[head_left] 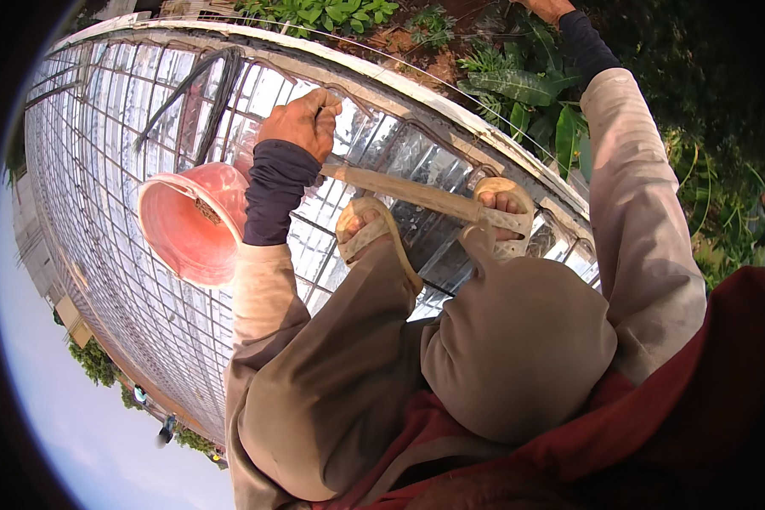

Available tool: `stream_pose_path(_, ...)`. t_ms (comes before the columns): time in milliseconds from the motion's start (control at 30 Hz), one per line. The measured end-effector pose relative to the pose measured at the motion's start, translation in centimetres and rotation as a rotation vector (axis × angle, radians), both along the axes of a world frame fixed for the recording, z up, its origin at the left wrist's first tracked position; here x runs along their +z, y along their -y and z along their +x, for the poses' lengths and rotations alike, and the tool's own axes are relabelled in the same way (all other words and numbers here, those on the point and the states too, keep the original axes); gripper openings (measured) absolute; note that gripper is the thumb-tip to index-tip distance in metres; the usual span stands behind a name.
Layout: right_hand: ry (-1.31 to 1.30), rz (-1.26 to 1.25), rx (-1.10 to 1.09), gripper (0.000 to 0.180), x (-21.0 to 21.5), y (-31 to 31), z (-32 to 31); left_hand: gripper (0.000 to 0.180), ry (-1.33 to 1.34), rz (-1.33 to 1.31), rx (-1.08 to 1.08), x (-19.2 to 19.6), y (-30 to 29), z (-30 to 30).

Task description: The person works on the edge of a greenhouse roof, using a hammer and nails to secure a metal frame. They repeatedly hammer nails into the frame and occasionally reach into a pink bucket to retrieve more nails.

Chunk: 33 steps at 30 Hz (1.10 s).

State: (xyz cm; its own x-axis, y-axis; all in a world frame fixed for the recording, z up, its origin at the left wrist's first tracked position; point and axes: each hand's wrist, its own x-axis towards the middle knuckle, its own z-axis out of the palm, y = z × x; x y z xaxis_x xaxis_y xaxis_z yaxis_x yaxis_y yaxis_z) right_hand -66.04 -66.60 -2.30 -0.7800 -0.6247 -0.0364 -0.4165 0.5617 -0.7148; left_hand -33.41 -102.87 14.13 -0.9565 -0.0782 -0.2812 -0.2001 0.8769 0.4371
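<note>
My left hand (302,127) is closed, fingers curled and thumb pressed in, above the steel rebar grid (157,93) near the slab's edge. Whatever it pinches, if anything, is too small to make out. Close beside its dark cuff a pink plastic bucket (191,225) lies tilted, with a little brown stuff inside. A wooden handle (408,191) runs from near that wrist toward my right foot; its far end is hidden. My right hand (546,7) reaches out over the edge at the top, its fingers cut off by the picture's border.
A bundle of dark wire (221,102) lies on the bars. Shiny metal sheets (102,127) lie beneath the grid. My sandalled feet (503,212) rest near the pale edge board (450,102). Beyond it grow green plants (518,85). People (167,429) stand far off at lower left.
</note>
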Motion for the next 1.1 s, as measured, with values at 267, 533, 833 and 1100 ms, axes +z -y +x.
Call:
stream_pose_path(267, 0.787, -0.260, 0.154, 0.013, 4.3, -0.6, -0.5, 0.016, 0.007, -0.175, 0.060, 1.5, 4.7, 0.2)
stream_pose_path(533, 1.193, -1.081, -0.075, 0.005, -3.0, -2.6, -1.1, 0.017, 0.017, -0.085, -0.039, 1.0, 7.0, -1.5)
stream_pose_path(833, 0.425, -0.188, 0.368, 0.009, -13.1, -2.2, 0.8, 0.017, 0.124, 0.166, -0.007, 4.6, 7.4, 0.0)
stream_pose_path(1100, 0.510, 0.288, 0.113, 0.013, -22.2, 8.7, 12.3, 0.027, 0.249, 0.452, 0.210, 14.8, 6.5, 2.0)
